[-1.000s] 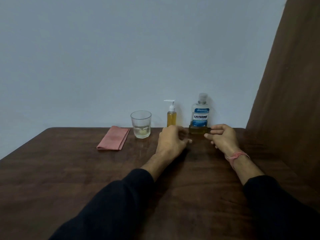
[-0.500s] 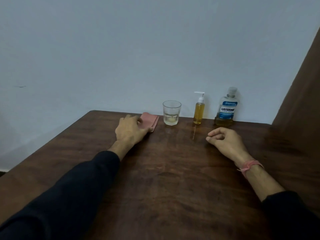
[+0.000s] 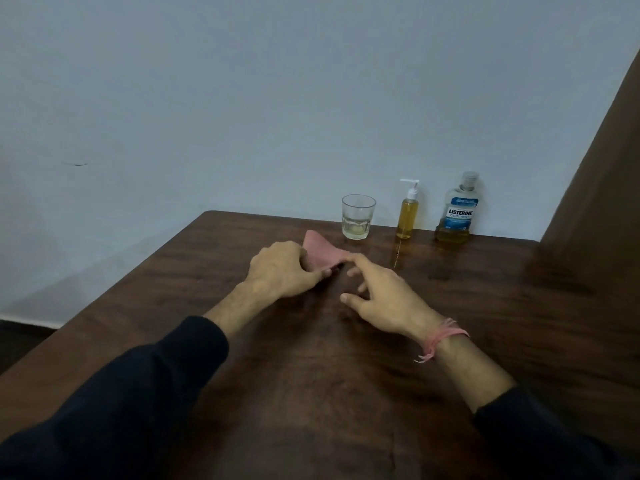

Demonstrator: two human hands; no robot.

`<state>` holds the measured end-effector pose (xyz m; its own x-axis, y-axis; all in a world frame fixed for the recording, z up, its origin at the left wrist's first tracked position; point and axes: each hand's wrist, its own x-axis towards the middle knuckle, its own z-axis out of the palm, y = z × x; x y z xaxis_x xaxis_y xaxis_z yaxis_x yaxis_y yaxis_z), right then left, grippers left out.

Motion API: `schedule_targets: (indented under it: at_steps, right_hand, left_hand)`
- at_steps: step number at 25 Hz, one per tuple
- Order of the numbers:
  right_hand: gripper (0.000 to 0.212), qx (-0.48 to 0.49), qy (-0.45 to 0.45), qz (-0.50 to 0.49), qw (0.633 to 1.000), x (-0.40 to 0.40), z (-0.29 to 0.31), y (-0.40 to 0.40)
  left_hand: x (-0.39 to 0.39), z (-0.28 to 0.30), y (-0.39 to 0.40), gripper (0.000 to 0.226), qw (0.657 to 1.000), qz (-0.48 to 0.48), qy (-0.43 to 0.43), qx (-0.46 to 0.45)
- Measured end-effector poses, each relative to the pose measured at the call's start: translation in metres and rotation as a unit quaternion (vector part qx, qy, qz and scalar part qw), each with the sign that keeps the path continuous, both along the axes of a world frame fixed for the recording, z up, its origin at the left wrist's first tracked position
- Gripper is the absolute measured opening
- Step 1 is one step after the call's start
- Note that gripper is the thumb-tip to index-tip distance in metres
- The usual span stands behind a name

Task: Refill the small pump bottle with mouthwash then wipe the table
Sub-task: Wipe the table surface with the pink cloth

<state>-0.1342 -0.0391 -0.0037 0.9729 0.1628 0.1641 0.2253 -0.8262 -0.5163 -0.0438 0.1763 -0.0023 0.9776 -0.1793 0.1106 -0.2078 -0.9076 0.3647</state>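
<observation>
Head view, from the biggest thing down to the smallest:

- Pale wall [image 3: 277,98] fills the upper half, with a brown panel [image 3: 602,174] leaning in at the right edge.
- Dark wooden table [image 3: 311,393] spreads across the lower half, its far edge against the wall.
- Two arms in dark sleeves [image 3: 138,393] reach in from the bottom corners toward the middle of the table.
- Left hand [image 3: 280,271] lies knuckles-up, its fingers curled closed on the near edge of the pink cloth [image 3: 320,252], which is lifted into a peak.
- Right hand [image 3: 384,299] sits just beside it, fingers spread loosely and holding nothing firmly; its forefinger touches the cloth's right corner. A pink thread band [image 3: 443,337] circles that wrist.
- Mouthwash bottle [image 3: 459,211], capped, stands upright at the far edge by the wall, amber liquid low inside.
- Glass [image 3: 358,216] stands left of the bottles with a little pale liquid at the bottom.
- Small pump bottle [image 3: 408,213] stands between the glass and the mouthwash bottle, pump on, nearly full of amber liquid.
</observation>
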Motion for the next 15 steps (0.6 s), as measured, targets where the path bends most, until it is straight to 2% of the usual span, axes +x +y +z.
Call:
schedule_targets:
  at_steps: [1,3,6,9,11,13,15]
  right_hand:
    - [0.072,-0.018,0.004,0.0,1.0,0.002,0.001,0.01]
    - [0.068,-0.01,0.023,-0.009,1.0,0.008,0.001,0.024]
    - [0.049,0.082,0.055,-0.04,0.994,0.012,-0.003,0.035]
    - [0.041,0.138,0.065,-0.062,0.986,0.011,-0.008,0.032]
    - [0.041,0.154,0.06,-0.08,0.983,0.012,-0.01,0.023]
    - [0.047,0.208,0.055,-0.123,0.969,0.013,-0.01,0.015]
    - [0.057,0.324,0.069,-0.18,0.926,0.014,-0.008,0.007]
  left_hand:
    - [-0.008,-0.001,0.004,0.056,1.0,0.005,0.006,-0.026]
    - [-0.01,-0.001,0.008,0.057,0.996,0.036,0.01,-0.08]
    - [-0.001,0.002,0.005,0.054,0.983,0.074,0.053,-0.157]
    - [0.009,0.001,-0.009,0.064,0.988,0.069,0.05,-0.126]
    - [0.014,-0.002,-0.021,0.054,0.99,0.055,0.045,-0.12]
    - [0.013,-0.005,-0.032,0.043,0.977,0.01,0.065,-0.202]
    - [0.002,-0.008,-0.041,0.029,0.936,-0.034,0.104,-0.333]
